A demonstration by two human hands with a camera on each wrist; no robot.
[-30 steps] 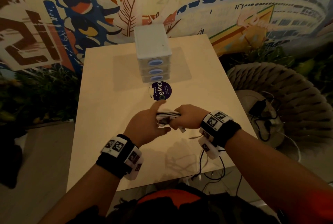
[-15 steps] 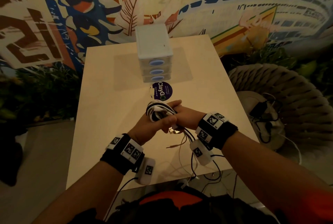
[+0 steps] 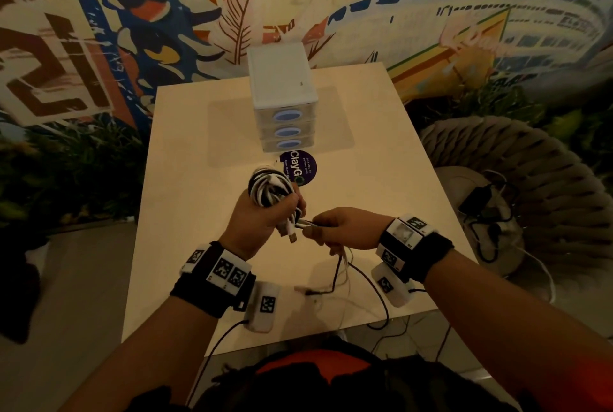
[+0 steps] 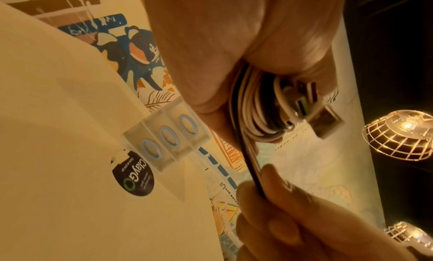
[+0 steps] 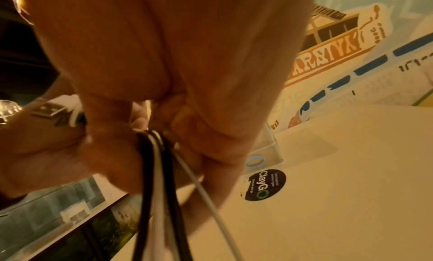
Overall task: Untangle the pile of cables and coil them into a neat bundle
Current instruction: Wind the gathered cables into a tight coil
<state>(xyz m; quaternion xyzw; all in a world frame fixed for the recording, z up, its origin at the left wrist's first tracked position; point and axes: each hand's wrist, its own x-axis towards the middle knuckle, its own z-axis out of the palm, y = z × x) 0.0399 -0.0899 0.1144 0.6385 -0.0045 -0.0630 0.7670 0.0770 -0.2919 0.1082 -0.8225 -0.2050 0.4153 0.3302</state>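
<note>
My left hand (image 3: 265,216) grips a coil of black and white cables (image 3: 268,189) above the middle of the table; USB plugs (image 4: 323,122) stick out below the fist. Just to its right, my right hand (image 3: 335,229) pinches the loose strands (image 5: 154,163) that run out of the coil. From that hand the strands hang down to the table, where a black cable end (image 3: 318,292) lies near the front edge. The coil (image 4: 255,113) shows inside my left palm in the left wrist view.
A small white drawer unit (image 3: 282,96) stands at the back of the table (image 3: 185,212), with a round dark sticker (image 3: 300,167) in front of it. A woven chair (image 3: 517,186) with other cables stands to the right.
My hands have come apart: the right one slid away to the right along the loose strands. The left hand turned the coil upward, so the loops now show above the fist.
</note>
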